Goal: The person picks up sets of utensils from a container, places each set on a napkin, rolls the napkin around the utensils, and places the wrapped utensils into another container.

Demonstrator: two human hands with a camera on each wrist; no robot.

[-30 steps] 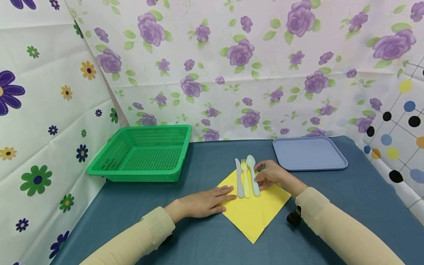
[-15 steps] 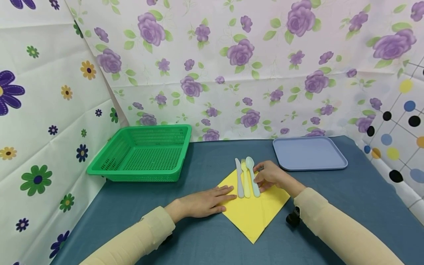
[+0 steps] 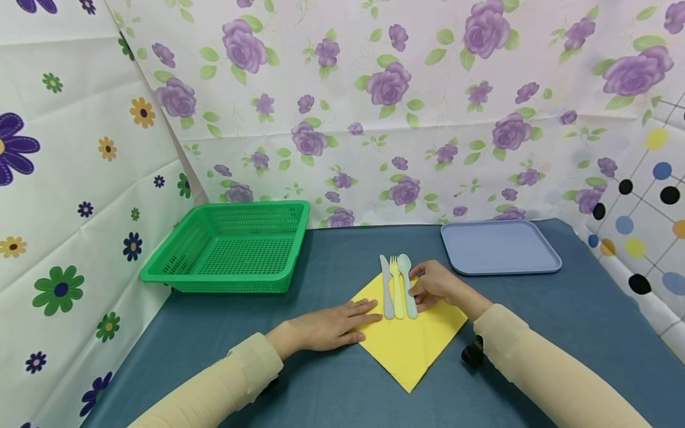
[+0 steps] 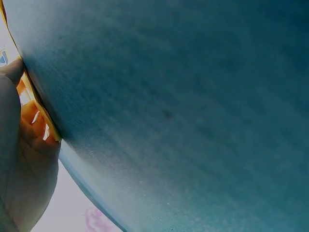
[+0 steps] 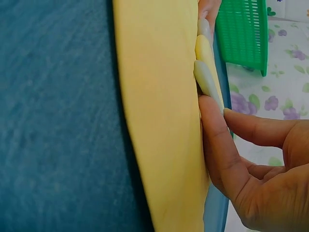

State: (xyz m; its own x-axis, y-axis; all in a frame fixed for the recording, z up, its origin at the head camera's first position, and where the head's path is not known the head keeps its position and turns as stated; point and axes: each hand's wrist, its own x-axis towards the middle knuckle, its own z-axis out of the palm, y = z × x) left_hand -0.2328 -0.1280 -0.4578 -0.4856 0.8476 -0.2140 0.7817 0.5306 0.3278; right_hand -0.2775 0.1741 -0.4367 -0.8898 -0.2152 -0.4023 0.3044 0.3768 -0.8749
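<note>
On a yellow napkin (image 3: 409, 351), laid with one corner toward the person, a grey knife (image 3: 386, 291), a yellow fork (image 3: 396, 288) and a pale green spoon (image 3: 408, 288) lie side by side. My left hand (image 3: 332, 327) rests flat on the napkin's left part, its fingers spread, fingertips near the knife handle. My right hand (image 3: 439, 285) holds the spoon at its right side with curled fingers. In the right wrist view the thumb and a finger of that hand (image 5: 256, 179) meet the edge of the spoon (image 5: 206, 79). The left wrist view shows only part of the left hand (image 4: 29, 169).
A green perforated basket (image 3: 230, 276) stands at the back left of the dark blue tablecloth (image 3: 321, 392). At the back right lies a lavender-blue tray (image 3: 500, 246). Patterned cloths hang behind and on both sides.
The spoon has shifted: its bowl dropped slightly toward the person, and its handle moved left toward the fork. My right hand moved a little left with it; my left hand stayed put.
</note>
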